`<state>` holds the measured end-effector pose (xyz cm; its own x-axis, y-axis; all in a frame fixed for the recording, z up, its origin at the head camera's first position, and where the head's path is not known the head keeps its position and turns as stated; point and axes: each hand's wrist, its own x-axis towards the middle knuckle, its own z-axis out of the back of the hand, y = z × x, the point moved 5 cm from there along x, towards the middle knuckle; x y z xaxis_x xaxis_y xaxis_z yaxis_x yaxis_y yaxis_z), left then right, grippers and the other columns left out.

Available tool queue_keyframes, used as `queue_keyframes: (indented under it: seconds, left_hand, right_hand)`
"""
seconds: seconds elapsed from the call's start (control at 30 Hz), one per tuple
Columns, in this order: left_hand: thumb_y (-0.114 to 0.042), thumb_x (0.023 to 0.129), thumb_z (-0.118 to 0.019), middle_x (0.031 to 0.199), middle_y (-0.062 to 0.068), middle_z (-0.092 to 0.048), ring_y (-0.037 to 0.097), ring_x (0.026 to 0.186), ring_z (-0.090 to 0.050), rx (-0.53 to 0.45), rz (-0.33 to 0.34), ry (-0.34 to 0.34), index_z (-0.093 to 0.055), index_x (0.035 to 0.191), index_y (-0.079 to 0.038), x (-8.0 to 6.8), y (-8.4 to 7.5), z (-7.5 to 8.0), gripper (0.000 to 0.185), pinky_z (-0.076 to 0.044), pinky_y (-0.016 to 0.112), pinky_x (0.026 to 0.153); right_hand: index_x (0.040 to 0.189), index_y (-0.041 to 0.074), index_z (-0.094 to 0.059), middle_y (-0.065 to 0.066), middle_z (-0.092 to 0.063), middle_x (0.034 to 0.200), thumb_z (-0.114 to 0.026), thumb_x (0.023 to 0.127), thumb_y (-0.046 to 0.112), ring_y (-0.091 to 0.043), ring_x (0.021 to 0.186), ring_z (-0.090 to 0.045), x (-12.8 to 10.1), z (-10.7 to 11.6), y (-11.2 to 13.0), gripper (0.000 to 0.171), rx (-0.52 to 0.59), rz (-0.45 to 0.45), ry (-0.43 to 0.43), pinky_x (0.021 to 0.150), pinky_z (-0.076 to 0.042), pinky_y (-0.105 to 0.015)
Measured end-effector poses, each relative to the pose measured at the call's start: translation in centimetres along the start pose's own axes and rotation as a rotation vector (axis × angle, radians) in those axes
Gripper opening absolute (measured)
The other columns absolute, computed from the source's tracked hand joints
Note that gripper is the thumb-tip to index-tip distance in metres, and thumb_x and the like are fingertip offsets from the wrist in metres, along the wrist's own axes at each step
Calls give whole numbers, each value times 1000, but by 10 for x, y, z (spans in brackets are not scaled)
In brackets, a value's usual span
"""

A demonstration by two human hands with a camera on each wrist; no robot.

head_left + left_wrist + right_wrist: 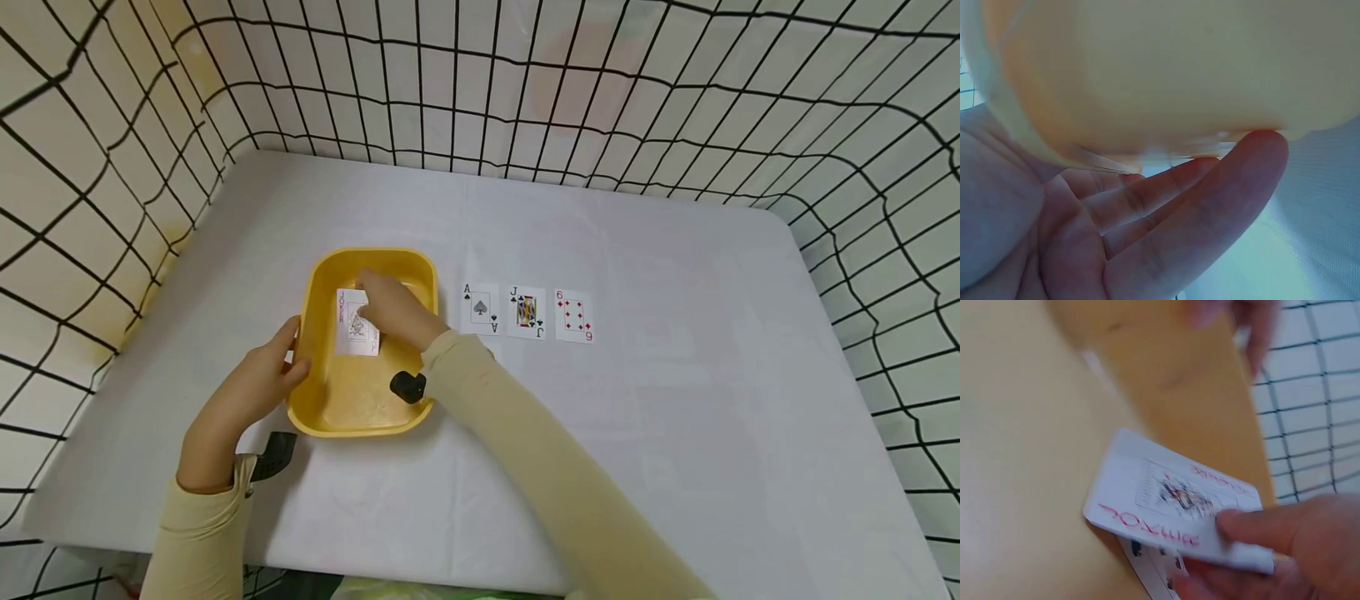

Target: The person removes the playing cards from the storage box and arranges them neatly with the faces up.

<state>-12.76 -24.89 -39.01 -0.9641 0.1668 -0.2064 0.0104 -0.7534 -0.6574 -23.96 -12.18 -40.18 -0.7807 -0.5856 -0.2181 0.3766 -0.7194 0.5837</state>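
A joker playing card (356, 327) with red lettering is over the yellow plastic tray (352, 425). My right hand (393, 304) reaches into the tray and pinches the joker's edge, thumb on its face in the right wrist view. A second card (1150, 569) with black marks shows partly under the joker, near the fingers; the rest of it is hidden. My left hand (266, 371) holds the tray's left side, with thumb and fingers against the wall. Seen from the left wrist, its fingers (1210, 219) lie along the tray's outer surface.
Right of the tray, an ace of spades (480, 309), a jack of clubs (527, 312) and a six of diamonds (574, 317) lie face up in a row. They rest on a white-covered table (675, 417). Black wire mesh (525, 108) borders its back and sides.
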Motion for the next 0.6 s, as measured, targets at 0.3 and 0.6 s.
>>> queue_keyframes:
  seconds: [0.3, 0.6]
  left_hand:
    - [-10, 91, -45, 110, 26, -51, 37, 88, -57, 11, -11, -9, -23, 133, 2, 0, 1, 2, 49, -48, 47, 73]
    - [-10, 90, -44, 113, 27, -50, 37, 89, -56, 23, 21, -1, -20, 136, 3, 0, 3, 1, 53, -48, 47, 74]
  right_hand:
    - [121, 6, -50, -11, -55, 95, -54, 89, 9, -20, 69, -59, -19, 39, -22, 32, 581, 58, -5, 61, -52, -40]
    - [124, 9, -50, -11, -55, 101, -54, 90, 11, -23, 68, -60, -64, 71, -91, 35, 558, 27, -88, 59, -52, -40]
